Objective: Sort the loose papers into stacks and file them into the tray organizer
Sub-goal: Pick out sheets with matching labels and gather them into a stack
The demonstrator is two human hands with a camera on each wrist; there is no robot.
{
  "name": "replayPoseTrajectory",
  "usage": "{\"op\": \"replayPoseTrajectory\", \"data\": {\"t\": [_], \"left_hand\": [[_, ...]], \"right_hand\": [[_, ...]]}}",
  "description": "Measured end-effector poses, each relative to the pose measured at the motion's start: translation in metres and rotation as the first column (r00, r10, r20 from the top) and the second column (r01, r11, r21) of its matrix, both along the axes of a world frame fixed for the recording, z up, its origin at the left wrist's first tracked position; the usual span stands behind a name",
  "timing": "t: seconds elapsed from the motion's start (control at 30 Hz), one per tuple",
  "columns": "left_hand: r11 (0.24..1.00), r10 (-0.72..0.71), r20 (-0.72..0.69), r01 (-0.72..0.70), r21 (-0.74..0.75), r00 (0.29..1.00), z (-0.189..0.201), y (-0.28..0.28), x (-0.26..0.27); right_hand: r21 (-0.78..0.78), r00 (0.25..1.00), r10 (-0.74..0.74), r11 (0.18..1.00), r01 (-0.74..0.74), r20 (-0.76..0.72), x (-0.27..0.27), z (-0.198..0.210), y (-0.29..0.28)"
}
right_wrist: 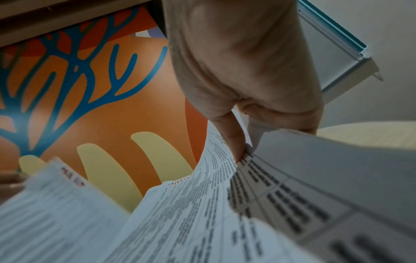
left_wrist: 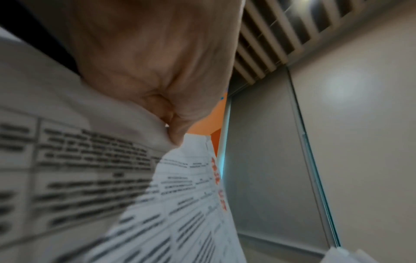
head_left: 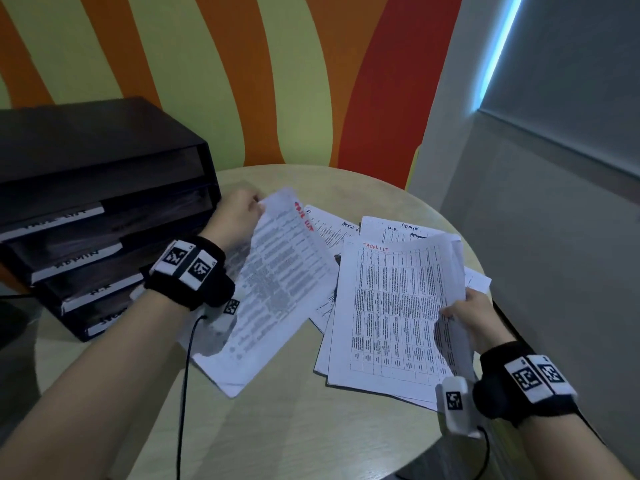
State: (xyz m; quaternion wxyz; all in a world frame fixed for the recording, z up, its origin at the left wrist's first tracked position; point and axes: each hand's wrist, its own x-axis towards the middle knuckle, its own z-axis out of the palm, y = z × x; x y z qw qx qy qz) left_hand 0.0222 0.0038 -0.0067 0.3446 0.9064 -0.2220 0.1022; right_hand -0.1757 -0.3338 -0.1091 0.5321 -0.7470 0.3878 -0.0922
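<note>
My left hand (head_left: 239, 213) (left_wrist: 173, 135) pinches the top corner of a printed sheet with red writing (head_left: 273, 282) (left_wrist: 184, 204), lifted off the round table just right of the tray organizer (head_left: 86, 216). My right hand (head_left: 467, 317) (right_wrist: 243, 147) grips the right edge of a stack of table-printed papers headed "TASK LIST" (head_left: 391, 306) (right_wrist: 191, 213), curling that edge upward. More loose papers (head_left: 391, 228), one marked "ADMIN", lie beyond, between the two held sets.
The dark organizer has several stacked trays with white labelled papers at their fronts (head_left: 83, 254). The pale round table (head_left: 277, 427) ends close to the striped wall behind and a grey wall on the right. A black cable (head_left: 183, 393) hangs from my left wrist.
</note>
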Motion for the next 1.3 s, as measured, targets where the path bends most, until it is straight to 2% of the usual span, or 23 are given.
{"op": "replayPoseTrajectory", "data": {"t": [0.1,0.23,0.33,0.4,0.5,0.57,0.63,0.77,0.83,0.9,1.0,1.1,1.2,1.27,1.3], "left_hand": [[0.976,0.126,0.166,-0.092,-0.199,0.978,0.037,0.006,-0.010],[0.859,0.135,0.142,-0.045,-0.510,0.981,0.060,0.012,-0.011],[0.843,0.062,0.007,-0.049,-0.536,0.998,0.047,-0.004,-0.011],[0.844,0.029,-0.157,-0.108,-0.525,0.987,0.022,-0.022,-0.009],[0.814,-0.018,-0.436,-0.241,-0.529,0.900,-0.027,-0.050,-0.007],[0.798,-0.109,-0.561,-0.265,-0.542,0.821,-0.048,-0.070,-0.019],[0.820,-0.149,-0.645,-0.271,-0.505,0.750,-0.058,-0.084,-0.035],[0.820,-0.182,-0.699,-0.286,-0.496,0.692,-0.074,-0.099,-0.040],[0.805,-0.215,-0.685,-0.271,-0.528,0.696,-0.074,-0.101,-0.046],[0.784,-0.270,-0.626,-0.211,-0.584,0.732,-0.067,-0.102,-0.051],[0.764,-0.306,-0.416,-0.040,-0.644,0.856,-0.035,-0.100,-0.060],[0.717,-0.263,-0.144,0.094,-0.690,0.954,0.009,-0.095,-0.066],[0.682,-0.226,0.083,0.218,-0.698,0.971,0.038,-0.092,-0.066],[0.672,-0.247,0.110,0.252,-0.697,0.963,0.033,-0.091,-0.057],[0.675,-0.270,0.078,0.246,-0.695,0.960,0.025,-0.091,-0.052]], "right_hand": [[0.001,1.000,-0.006,1.000,0.006,-0.003,-0.001,0.000,-0.001],[-0.025,1.000,-0.009,1.000,0.008,-0.016,-0.002,0.001,0.000],[-0.016,1.000,0.001,1.000,-0.001,0.001,-0.003,0.003,0.001],[0.022,1.000,0.005,1.000,-0.006,0.023,-0.003,0.006,0.003],[0.090,0.994,0.046,0.994,-0.055,0.100,-0.003,0.013,0.009],[0.143,0.986,0.079,0.985,-0.100,0.146,-0.005,0.018,0.012],[0.194,0.974,0.111,0.969,-0.150,0.200,-0.006,0.024,0.017],[0.226,0.972,0.114,0.961,-0.160,0.204,0.003,0.030,0.026],[0.207,0.951,0.165,0.953,-0.222,0.262,0.004,0.036,0.035],[0.028,0.921,0.257,0.960,-0.277,0.293,0.000,0.050,0.045],[-0.172,0.855,0.268,0.962,-0.212,0.445,0.002,0.079,0.054],[-0.243,0.717,0.232,0.966,-0.090,0.657,0.004,0.111,0.063],[-0.293,0.583,0.255,0.956,-0.029,0.772,-0.001,0.129,0.076],[-0.234,0.575,0.218,0.971,-0.047,0.788,-0.001,0.124,0.080],[-0.218,0.606,0.208,0.974,-0.058,0.768,0.000,0.117,0.080]]}}
